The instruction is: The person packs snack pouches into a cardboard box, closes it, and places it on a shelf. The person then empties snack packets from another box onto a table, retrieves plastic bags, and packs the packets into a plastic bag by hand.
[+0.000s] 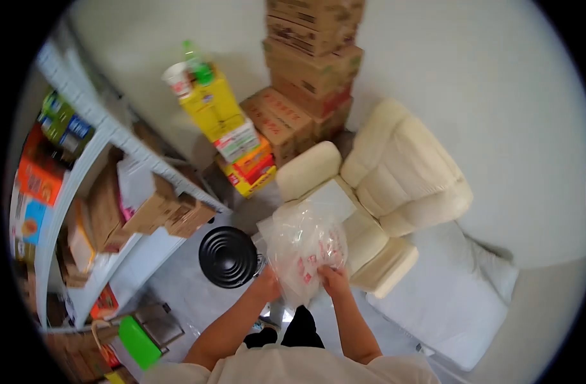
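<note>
The bag (299,240) is whitish with red print; the armchair (408,173) cream; the cartons (313,67) brown.

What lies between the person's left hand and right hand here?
In the head view, a translucent plastic bag with red print lies between the left hand and right hand.

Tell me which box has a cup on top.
The yellow box, topmost in the colourful stack left of the brown cartons; it's the only one seen carrying a white cup.
</note>
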`<state>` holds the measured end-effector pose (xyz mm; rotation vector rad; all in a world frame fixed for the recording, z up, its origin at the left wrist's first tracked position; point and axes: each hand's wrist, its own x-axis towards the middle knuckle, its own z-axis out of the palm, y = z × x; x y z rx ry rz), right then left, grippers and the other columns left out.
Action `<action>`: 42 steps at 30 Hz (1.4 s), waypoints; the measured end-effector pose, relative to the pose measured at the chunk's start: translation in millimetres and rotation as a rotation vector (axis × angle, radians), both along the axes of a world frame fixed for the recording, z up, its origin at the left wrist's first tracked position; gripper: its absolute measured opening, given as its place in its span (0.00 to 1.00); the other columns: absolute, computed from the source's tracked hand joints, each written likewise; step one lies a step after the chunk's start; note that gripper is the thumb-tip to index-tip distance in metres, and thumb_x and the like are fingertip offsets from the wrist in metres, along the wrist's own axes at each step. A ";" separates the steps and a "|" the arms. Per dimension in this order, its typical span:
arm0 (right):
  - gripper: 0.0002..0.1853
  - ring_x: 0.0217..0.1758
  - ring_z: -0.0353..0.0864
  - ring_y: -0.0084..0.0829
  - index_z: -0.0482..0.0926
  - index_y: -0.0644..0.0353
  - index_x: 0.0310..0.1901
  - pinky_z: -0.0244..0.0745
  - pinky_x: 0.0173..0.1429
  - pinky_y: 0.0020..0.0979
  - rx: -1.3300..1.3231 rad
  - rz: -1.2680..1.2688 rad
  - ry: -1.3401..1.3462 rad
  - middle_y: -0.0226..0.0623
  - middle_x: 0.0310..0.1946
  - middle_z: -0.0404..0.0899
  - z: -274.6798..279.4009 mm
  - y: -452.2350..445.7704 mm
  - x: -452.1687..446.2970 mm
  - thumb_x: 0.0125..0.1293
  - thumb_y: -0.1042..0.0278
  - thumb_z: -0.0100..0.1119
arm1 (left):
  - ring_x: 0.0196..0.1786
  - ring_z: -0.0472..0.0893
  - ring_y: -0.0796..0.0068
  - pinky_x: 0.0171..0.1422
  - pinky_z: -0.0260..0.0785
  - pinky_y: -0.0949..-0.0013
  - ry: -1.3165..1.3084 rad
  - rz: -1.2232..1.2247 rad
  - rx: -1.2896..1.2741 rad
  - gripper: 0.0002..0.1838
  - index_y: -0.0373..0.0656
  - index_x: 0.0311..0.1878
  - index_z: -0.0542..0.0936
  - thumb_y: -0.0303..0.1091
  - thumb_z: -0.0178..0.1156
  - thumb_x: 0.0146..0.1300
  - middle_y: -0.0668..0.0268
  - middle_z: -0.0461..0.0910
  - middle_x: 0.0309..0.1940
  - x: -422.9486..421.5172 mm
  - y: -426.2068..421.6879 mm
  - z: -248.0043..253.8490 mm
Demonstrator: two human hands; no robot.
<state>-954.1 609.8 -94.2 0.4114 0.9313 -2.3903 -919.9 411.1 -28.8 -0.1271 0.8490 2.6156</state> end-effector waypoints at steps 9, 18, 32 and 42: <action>0.27 0.52 0.75 0.24 0.66 0.66 0.62 0.71 0.56 0.28 0.162 0.338 0.579 0.34 0.52 0.76 118.3 -185.6 44.6 0.59 0.82 0.59 | 0.69 0.64 0.56 0.73 0.53 0.49 0.090 0.601 0.066 0.33 0.44 0.69 0.60 0.55 0.45 0.68 0.58 0.64 0.67 137.4 -169.4 90.2; 0.32 0.56 0.74 0.26 0.63 0.64 0.65 0.67 0.62 0.31 0.017 0.739 0.623 0.34 0.54 0.75 167.4 -356.8 167.0 0.57 0.84 0.59 | 0.63 0.70 0.53 0.67 0.61 0.46 0.062 0.998 0.383 0.29 0.43 0.65 0.66 0.51 0.47 0.67 0.54 0.70 0.61 308.4 -290.8 115.0; 0.54 0.77 0.42 0.50 0.58 0.55 0.69 0.34 0.75 0.57 0.255 0.985 2.384 0.45 0.73 0.49 247.4 -492.6 294.1 0.42 0.39 0.72 | 0.55 0.76 0.54 0.58 0.71 0.47 0.026 1.456 0.488 0.19 0.43 0.59 0.71 0.40 0.52 0.68 0.53 0.75 0.56 439.9 -358.4 134.6; 0.35 0.68 0.61 0.44 0.64 0.50 0.68 0.60 0.68 0.39 -0.044 1.315 2.234 0.41 0.69 0.59 214.8 -627.3 280.7 0.56 0.68 0.63 | 0.60 0.73 0.55 0.66 0.65 0.50 -0.099 1.573 0.295 0.23 0.38 0.64 0.66 0.42 0.43 0.72 0.52 0.71 0.60 453.9 -427.4 120.1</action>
